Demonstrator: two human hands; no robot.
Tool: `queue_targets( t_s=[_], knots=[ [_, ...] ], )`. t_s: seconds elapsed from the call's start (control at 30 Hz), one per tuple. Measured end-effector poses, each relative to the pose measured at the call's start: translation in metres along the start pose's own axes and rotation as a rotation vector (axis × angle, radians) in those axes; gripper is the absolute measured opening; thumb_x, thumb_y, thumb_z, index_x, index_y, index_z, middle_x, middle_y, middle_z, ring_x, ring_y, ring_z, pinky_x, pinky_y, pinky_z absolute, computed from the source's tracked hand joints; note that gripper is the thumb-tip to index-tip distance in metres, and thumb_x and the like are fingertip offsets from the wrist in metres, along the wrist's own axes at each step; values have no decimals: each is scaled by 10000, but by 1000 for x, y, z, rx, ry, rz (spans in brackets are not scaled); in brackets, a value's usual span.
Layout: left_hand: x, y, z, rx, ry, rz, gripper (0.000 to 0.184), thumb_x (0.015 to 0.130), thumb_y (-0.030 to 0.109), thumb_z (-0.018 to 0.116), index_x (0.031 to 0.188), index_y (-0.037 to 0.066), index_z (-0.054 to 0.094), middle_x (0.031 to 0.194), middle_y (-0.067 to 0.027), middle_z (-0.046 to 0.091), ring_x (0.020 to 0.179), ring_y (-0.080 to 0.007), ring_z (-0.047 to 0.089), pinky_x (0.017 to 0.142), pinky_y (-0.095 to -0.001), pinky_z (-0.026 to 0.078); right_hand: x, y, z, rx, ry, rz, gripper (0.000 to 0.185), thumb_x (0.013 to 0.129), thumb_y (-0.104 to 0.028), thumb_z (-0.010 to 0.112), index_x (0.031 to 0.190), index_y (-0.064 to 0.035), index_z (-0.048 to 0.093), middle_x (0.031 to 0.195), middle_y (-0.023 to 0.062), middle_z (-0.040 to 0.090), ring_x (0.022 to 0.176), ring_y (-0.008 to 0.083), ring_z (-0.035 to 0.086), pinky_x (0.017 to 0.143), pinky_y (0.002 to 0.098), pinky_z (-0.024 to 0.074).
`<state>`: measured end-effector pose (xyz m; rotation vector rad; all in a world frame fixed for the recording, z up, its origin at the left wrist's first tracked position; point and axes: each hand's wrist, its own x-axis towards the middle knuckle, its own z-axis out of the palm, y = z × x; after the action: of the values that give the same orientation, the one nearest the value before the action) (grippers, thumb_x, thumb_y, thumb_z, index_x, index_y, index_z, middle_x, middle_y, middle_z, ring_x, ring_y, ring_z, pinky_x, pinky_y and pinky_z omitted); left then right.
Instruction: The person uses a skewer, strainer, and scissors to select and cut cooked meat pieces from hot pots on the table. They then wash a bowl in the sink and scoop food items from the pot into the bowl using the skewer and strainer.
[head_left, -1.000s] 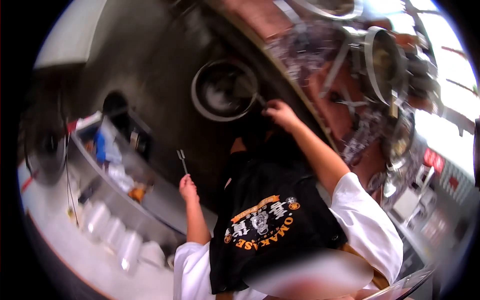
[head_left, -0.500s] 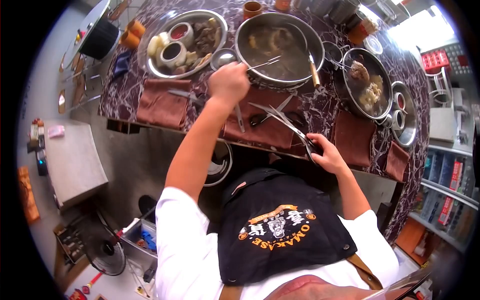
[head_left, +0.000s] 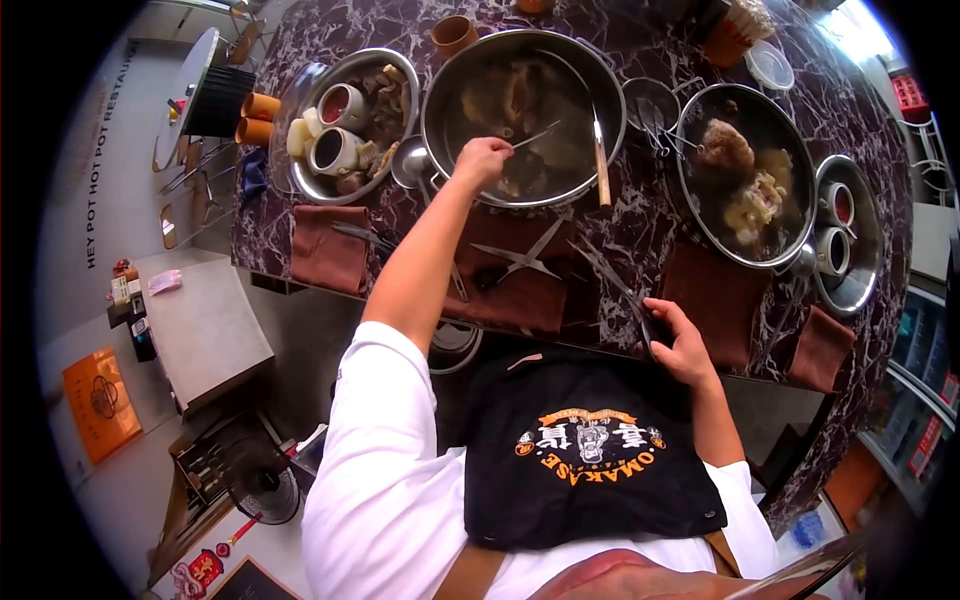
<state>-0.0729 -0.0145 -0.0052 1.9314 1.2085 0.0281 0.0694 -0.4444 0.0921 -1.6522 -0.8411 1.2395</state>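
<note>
My left hand (head_left: 484, 162) is closed around a thin metal fork (head_left: 537, 134), its prongs pointing right over the large steel pot (head_left: 428, 120). Inside the pot, pieces of meat (head_left: 520, 92) sit in cloudy broth. A wooden-handled tool (head_left: 602, 170) leans on the pot's right rim. Low at the table's front edge, my right hand (head_left: 682, 342) grips scissors (head_left: 622, 283), blades pointing up and left. Another pair of scissors (head_left: 524, 260) lies open on a brown cloth (head_left: 530, 300) between my hands.
At left stands a steel tray (head_left: 408, 80) with cut meat and sauce cups. On the right are a second pot (head_left: 690, 205) holding large meat pieces and another tray (head_left: 868, 260) with sauce cups. Ladles (head_left: 408, 163) and brown cloths (head_left: 330, 250) lie along the marbled table.
My left hand has moved forward with the fork, from the pot's near left side to over the broth. My right hand still holds the scissors. The camera view has shifted.
</note>
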Motion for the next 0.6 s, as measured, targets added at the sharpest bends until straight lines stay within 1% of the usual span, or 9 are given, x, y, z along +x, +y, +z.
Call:
queue_targets(
  t_s=[0.03,0.07,0.13,0.17,0.2,0.27,0.43,0.53,0.6],
  knots=[
    [-5,-3,-5,-91,-16,7,210,830,207,637,955,68,733,918,-99,718,853,-199,681,788,-298,512,4,-1,-4,4,-4,-2,574,723,-72,616,1284,-29,503,1116,101,593,1069,194,548,972,319,423],
    [-11,-5,-8,-88,-10,4,210,830,207,637,955,68,733,918,-99,718,853,-199,681,788,-298,512,9,-3,-8,37,-12,33,575,723,-65,612,1286,-27,502,1132,99,591,1076,192,544,977,319,420],
    [-20,-9,-16,-227,33,103,184,846,146,634,950,22,722,897,-102,720,820,-161,674,765,-272,508,18,-7,-13,77,-22,62,575,724,-58,608,1288,-25,500,1148,98,590,1082,189,540,983,319,417],
    [-21,-10,-20,-158,44,118,194,871,115,610,979,-16,702,894,-98,721,821,-151,667,754,-264,507,22,-9,-14,123,-30,76,578,726,-52,604,1293,-23,495,1165,98,584,1088,187,536,986,319,416],
    [-26,-7,-24,-151,43,121,194,871,115,610,979,-16,702,894,-98,721,821,-151,667,754,-264,507,25,-10,-15,169,-34,92,580,728,-46,600,1297,-21,491,1181,98,579,1095,185,531,989,318,416],
    [-40,4,-32,-220,80,94,210,883,109,600,1000,-43,686,898,-93,720,814,-142,658,750,-260,504,29,-8,-16,196,-37,94,586,735,-40,595,1309,-18,480,1199,103,567,1095,183,528,987,316,418],
    [-53,2,-40,-325,152,51,205,893,103,594,997,-48,684,897,-91,717,811,-135,651,742,-257,502,37,-13,-8,198,-66,98,598,731,-39,596,1317,-24,475,1214,100,559,1101,185,520,999,315,406],
    [-48,-5,-33,-466,238,83,201,884,122,603,996,-17,695,889,-95,719,811,-146,660,739,-270,502,47,-26,-6,178,-80,71,600,727,-30,592,1315,-24,476,1194,96,558,1106,182,509,1011,320,394],
    [-39,-8,-31,-217,286,55,208,875,171,604,995,40,712,888,-104,715,812,-184,671,744,-297,506,58,-44,-7,184,-54,39,605,721,-15,586,1315,-28,476,1163,95,556,1110,177,499,1019,317,384]
  ],
)
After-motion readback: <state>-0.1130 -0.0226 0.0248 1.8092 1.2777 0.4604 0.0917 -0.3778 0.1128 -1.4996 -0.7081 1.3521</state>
